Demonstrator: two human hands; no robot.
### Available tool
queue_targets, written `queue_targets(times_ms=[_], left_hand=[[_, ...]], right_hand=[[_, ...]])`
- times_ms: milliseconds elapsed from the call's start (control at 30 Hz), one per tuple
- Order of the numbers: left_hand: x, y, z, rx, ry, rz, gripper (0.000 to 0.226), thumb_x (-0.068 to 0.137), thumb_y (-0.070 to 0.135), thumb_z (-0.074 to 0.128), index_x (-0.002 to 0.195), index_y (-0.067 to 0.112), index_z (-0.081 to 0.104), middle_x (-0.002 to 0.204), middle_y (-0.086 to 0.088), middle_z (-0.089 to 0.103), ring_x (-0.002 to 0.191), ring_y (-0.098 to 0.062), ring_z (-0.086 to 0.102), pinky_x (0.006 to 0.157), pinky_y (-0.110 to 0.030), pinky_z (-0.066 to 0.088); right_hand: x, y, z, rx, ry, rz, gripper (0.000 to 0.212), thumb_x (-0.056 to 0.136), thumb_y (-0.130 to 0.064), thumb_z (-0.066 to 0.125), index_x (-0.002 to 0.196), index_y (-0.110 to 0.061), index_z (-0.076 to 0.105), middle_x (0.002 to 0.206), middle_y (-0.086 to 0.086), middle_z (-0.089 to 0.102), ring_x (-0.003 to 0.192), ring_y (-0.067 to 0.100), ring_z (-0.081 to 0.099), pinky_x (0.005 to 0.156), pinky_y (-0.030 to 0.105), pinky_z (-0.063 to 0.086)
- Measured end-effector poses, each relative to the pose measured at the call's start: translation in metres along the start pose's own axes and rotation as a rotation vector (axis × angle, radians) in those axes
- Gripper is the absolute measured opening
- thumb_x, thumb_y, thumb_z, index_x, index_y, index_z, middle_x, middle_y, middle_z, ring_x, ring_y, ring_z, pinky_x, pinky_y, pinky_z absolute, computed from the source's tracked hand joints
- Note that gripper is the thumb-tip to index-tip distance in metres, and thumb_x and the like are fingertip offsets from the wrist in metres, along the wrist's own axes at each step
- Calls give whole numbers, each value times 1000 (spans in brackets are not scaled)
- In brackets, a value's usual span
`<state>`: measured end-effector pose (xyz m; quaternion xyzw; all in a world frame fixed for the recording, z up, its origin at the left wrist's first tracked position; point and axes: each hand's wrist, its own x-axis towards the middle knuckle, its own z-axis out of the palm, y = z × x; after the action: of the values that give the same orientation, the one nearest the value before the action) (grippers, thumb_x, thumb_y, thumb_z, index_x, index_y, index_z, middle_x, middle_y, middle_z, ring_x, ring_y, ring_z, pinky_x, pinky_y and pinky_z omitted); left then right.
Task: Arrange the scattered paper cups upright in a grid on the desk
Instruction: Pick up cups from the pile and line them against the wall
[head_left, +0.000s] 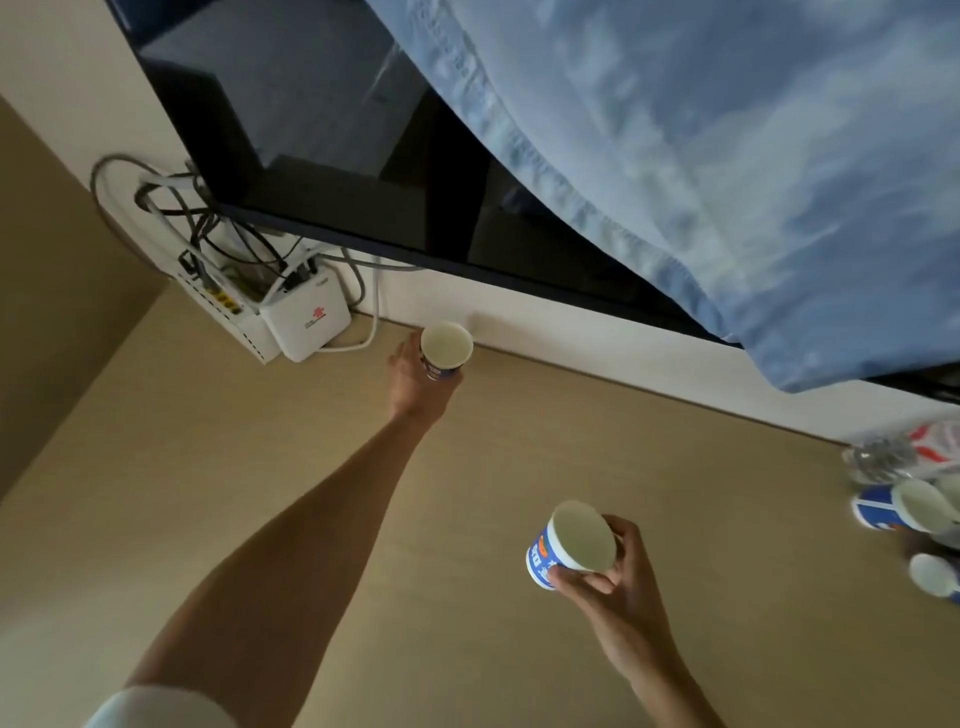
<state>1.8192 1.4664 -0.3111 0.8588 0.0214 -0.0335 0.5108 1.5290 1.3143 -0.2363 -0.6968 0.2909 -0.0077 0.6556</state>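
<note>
My left hand (415, 384) reaches far across the tan desk (311, 493) and grips a blue-and-white paper cup (445, 347), mouth up, close to the back wall. My right hand (621, 587) holds a second paper cup (574, 540) of the same kind above the desk's near middle, tilted with its mouth toward me. More cups lie at the right edge: one on its side (904, 509) and another (935, 577) below it, partly cut off.
A black TV screen (322, 156) hangs above the desk's back edge, half covered by a blue cloth (727, 156). A white router (306, 322) with tangled cables sits at the back left. A crumpled clear plastic bottle (878, 457) lies at the right.
</note>
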Motion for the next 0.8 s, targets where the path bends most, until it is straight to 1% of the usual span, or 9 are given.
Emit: queue_targets(times_ms=[33, 133, 200, 267, 367, 467, 533, 667, 800], left_hand=[[5, 0, 3, 6, -3, 3, 70, 67, 21, 84, 129, 14, 54, 121, -10, 60, 109, -34, 56, 88, -49, 52], [16, -1, 10, 23, 2, 28, 70, 68, 18, 85, 130, 14, 54, 122, -11, 60, 108, -34, 54, 90, -48, 51], [20, 0, 13, 54, 2, 33, 70, 68, 18, 86, 131, 13, 54, 122, -11, 62, 109, -34, 54, 87, -42, 50], [23, -1, 15, 97, 6, 37, 70, 68, 20, 87, 130, 13, 55, 122, -9, 65, 109, -33, 54, 82, -37, 47], [27, -3, 17, 94, 5, 30, 69, 69, 22, 87, 130, 15, 55, 120, -7, 66, 110, -32, 55, 78, -34, 45], [30, -5, 18, 98, 12, 33, 69, 69, 24, 88, 129, 15, 55, 120, -6, 66, 110, -32, 55, 77, -31, 43], [30, -4, 19, 108, 21, 29, 70, 69, 25, 88, 130, 15, 55, 121, -7, 66, 109, -32, 55, 79, -34, 45], [32, -3, 19, 125, 22, 49, 69, 69, 23, 88, 129, 12, 56, 122, -10, 65, 108, -33, 57, 85, -39, 46], [34, -7, 18, 125, 4, 39, 75, 66, 24, 90, 131, 14, 54, 123, -8, 64, 110, -32, 58, 83, -38, 48]], right_hand=[[1, 1, 0, -1, 0, 3, 66, 61, -19, 85, 119, -16, 53, 109, 2, 70, 100, 26, 71, 82, 43, 60], [2, 3, 0, 10, 4, -5, 69, 58, -23, 86, 119, -16, 54, 108, 3, 70, 99, 26, 71, 80, 39, 60], [3, 5, -1, 21, 14, 1, 72, 55, -26, 86, 119, -16, 54, 109, 4, 69, 99, 26, 71, 80, 38, 60], [4, 7, -2, 33, 23, 9, 73, 55, -27, 86, 119, -17, 53, 110, 3, 69, 100, 27, 70, 82, 42, 61], [6, 9, -3, 35, 33, 15, 71, 56, -26, 87, 119, -21, 54, 112, 2, 69, 102, 31, 70, 88, 52, 59], [8, 10, -2, 34, 37, 18, 68, 58, -25, 87, 117, -26, 55, 113, 2, 68, 104, 33, 69, 90, 57, 57], [8, 9, -2, 33, 41, 19, 67, 58, -25, 86, 117, -27, 55, 113, 2, 68, 104, 32, 69, 89, 57, 57], [8, 8, -3, 21, 31, 13, 68, 58, -25, 86, 118, -24, 54, 113, 1, 68, 104, 30, 69, 89, 54, 58], [9, 5, -5, 2, 28, 1, 70, 59, -26, 85, 122, -20, 54, 114, -1, 68, 105, 24, 69, 87, 46, 59]])
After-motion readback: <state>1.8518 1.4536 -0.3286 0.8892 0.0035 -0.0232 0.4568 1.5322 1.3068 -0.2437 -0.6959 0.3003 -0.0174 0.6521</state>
